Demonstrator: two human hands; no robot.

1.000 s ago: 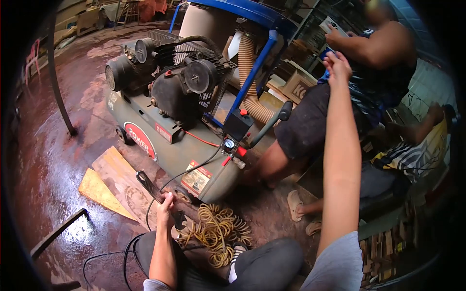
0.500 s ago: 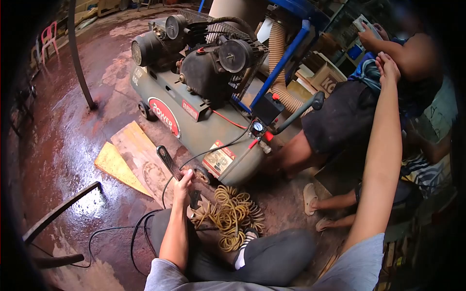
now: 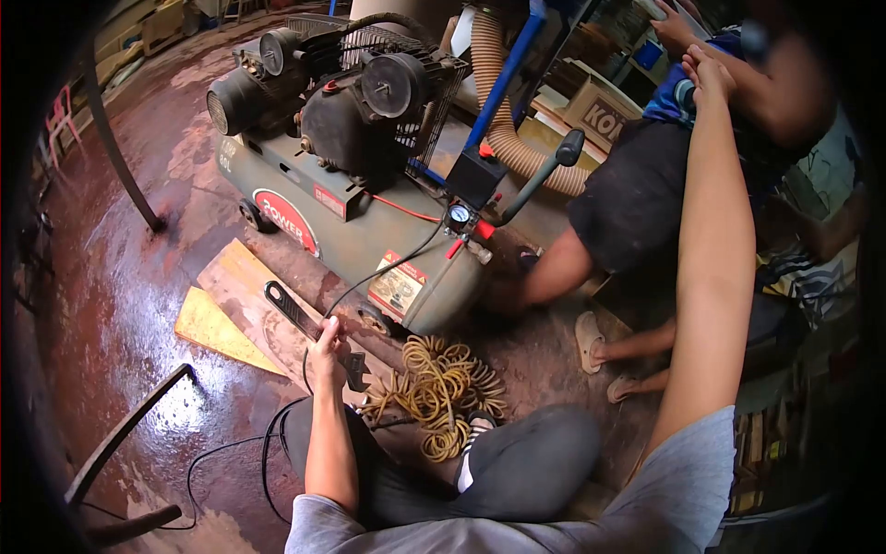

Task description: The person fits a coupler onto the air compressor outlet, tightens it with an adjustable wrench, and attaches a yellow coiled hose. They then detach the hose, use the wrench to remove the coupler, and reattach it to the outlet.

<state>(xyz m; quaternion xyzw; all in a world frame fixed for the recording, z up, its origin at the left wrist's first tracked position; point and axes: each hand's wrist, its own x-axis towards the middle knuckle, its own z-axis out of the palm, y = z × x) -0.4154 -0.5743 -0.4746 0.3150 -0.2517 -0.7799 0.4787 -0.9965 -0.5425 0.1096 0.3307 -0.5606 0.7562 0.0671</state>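
Observation:
My left hand is wrapped around a black adjustable wrench, its handle end pointing up and left and its jaws below the fist. My right arm is stretched far forward, and my right hand is raised beside another person's arm. The fingers of that hand look bent, but what they hold, if anything, I cannot make out. Beyond my left hand stands a grey air compressor with a pressure gauge. A coiled yellow hose lies on the floor by my foot.
Wooden boards lie left of the compressor. Another person in dark shorts stands at the right, with further legs and beige clogs nearby. A black cable runs over the wet floor. Metal bars stick out at lower left.
The view has shifted, so the compressor sits further left. My right hand remains raised near the other person. My left hand still holds the wrench, now turned slightly.

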